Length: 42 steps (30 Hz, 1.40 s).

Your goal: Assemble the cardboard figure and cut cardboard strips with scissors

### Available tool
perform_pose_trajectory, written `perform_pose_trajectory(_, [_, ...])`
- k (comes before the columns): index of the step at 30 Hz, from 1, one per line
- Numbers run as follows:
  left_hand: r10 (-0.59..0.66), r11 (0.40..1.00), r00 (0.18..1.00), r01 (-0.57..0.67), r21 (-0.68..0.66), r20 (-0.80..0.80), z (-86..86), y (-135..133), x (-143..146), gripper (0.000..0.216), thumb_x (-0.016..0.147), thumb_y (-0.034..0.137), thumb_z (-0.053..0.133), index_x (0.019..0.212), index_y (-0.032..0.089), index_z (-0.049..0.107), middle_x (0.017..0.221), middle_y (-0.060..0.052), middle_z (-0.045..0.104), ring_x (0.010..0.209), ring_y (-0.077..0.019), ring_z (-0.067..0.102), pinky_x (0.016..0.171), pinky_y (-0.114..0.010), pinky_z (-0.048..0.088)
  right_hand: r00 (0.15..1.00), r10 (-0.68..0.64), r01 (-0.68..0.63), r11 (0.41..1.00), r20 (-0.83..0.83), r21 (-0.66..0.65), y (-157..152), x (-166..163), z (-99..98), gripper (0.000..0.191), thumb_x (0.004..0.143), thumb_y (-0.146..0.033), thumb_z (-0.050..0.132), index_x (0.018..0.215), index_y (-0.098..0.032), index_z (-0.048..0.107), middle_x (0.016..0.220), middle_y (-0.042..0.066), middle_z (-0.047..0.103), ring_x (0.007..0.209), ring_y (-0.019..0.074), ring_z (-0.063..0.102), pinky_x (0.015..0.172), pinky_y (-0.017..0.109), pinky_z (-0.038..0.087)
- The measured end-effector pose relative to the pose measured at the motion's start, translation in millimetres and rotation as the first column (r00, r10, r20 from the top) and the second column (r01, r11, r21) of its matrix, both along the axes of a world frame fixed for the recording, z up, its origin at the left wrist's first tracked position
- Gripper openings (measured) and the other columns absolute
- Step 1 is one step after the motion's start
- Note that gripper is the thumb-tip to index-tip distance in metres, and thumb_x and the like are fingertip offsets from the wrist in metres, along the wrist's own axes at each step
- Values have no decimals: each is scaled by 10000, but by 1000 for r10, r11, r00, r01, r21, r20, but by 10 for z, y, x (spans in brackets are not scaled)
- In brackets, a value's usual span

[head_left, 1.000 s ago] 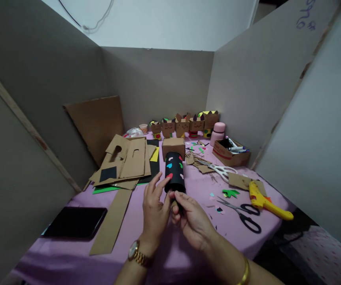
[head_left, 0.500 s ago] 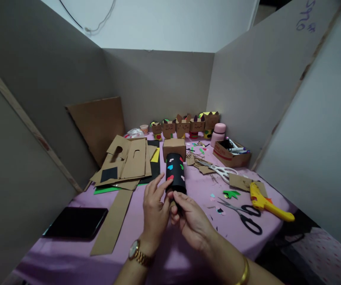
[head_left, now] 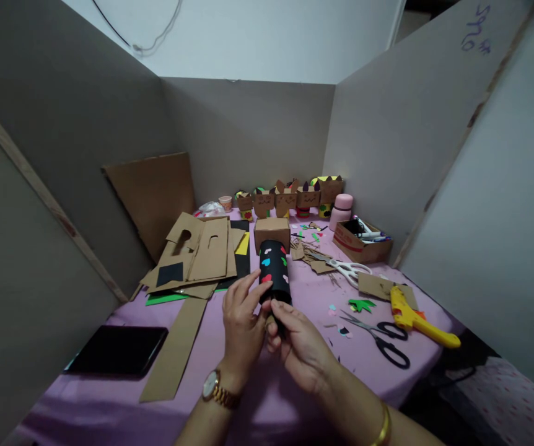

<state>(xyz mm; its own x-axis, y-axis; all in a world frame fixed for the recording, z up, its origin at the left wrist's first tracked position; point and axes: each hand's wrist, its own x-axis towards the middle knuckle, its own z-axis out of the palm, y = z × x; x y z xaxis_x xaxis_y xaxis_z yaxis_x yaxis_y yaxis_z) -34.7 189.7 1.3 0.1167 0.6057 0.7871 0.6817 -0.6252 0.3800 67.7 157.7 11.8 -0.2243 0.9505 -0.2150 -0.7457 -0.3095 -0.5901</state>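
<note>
A black paper tube (head_left: 274,266) with coloured heart cutouts lies in the middle of the table, its near end toward me. A small cardboard box (head_left: 272,231) sits at its far end. My left hand (head_left: 243,310) has its fingers along the tube's left side and its thumb at the near rim. My right hand (head_left: 297,337) is closed in a pinch just below that rim. A small brownish piece shows between the fingertips there, mostly hidden, and I cannot make out what it is.
Flat cardboard pieces (head_left: 202,254) and a phone (head_left: 117,351) lie on the left. To the right are black-handled scissors (head_left: 381,337), white scissors (head_left: 348,269), a yellow glue gun (head_left: 415,319) and a box of pens (head_left: 362,241). Cardboard figures (head_left: 286,199) and a pink bottle (head_left: 341,210) stand behind.
Both hands and the tube stay in nearly the same place. The view shifts very slightly; nothing is taken up or let go.
</note>
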Motion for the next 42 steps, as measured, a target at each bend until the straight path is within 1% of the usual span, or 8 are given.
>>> perform_pose_trajectory(6, [-12,1000,1000,12,-1,-11,5,7,-10,268,786,131,535,1032,214,601,1146,-76,597,1047,-218,488,875,-418,398,1000,-6,6,1000,0,-8,-2,-11,33,265,609,-325,768,739,-130,645,412,-66,546,332,17,416,363,115,313])
perform_pose_trajectory(12, [5,999,1000,-4,35,-26,13,18,-15,233,779,139,544,979,228,625,1096,-67,631,1013,-223,509,848,-417,410,1000,-2,2,1000,1,9,-3,-14,37,268,602,-333,771,732,-134,648,406,-65,547,326,23,412,359,126,310])
perform_pose_trajectory(16, [18,998,999,-16,58,-40,5,23,-19,219,775,145,549,960,216,643,1057,-73,653,992,-225,523,843,-413,411,1000,4,-4,1000,0,10,-6,-11,39,262,617,-341,762,733,-135,649,409,-66,546,329,22,412,365,124,314])
perform_pose_trajectory(20, [22,999,998,-19,48,-52,0,23,-22,253,775,132,538,988,228,636,1066,-65,653,993,-224,528,847,-411,403,1000,2,-2,1000,0,11,-13,-8,46,257,620,-337,761,727,-133,647,405,-67,544,325,22,407,365,127,314])
perform_pose_trajectory(24, [18,999,998,-16,48,-53,4,27,-15,253,774,131,543,998,213,627,1063,-68,657,985,-220,525,843,-402,399,1000,-3,3,1000,-2,12,-10,-8,38,266,611,-334,768,730,-127,650,409,-64,550,329,22,410,368,128,316])
perform_pose_trajectory(32, [27,999,998,-25,41,-50,15,39,-10,212,784,145,524,945,220,640,993,-58,685,951,-231,538,827,-424,385,1000,3,-3,1000,-9,-1,-9,-9,44,262,615,-336,765,732,-132,652,410,-61,547,333,21,414,364,122,306])
perform_pose_trajectory(37, [30,998,997,-27,48,-72,-7,52,-26,224,784,173,529,981,222,623,1004,-67,683,962,-231,546,833,-419,381,1000,10,-10,1000,-15,-21,-20,0,67,255,612,-331,768,734,-134,662,412,-59,552,338,21,421,364,116,314])
perform_pose_trajectory(42, [15,999,997,-12,49,-73,-25,49,-21,293,778,139,516,1056,206,580,1036,-75,664,979,-222,538,835,-396,390,1000,16,-17,1000,-25,-6,-13,-3,65,236,632,-323,757,742,-133,669,417,-54,562,333,21,427,363,117,324])
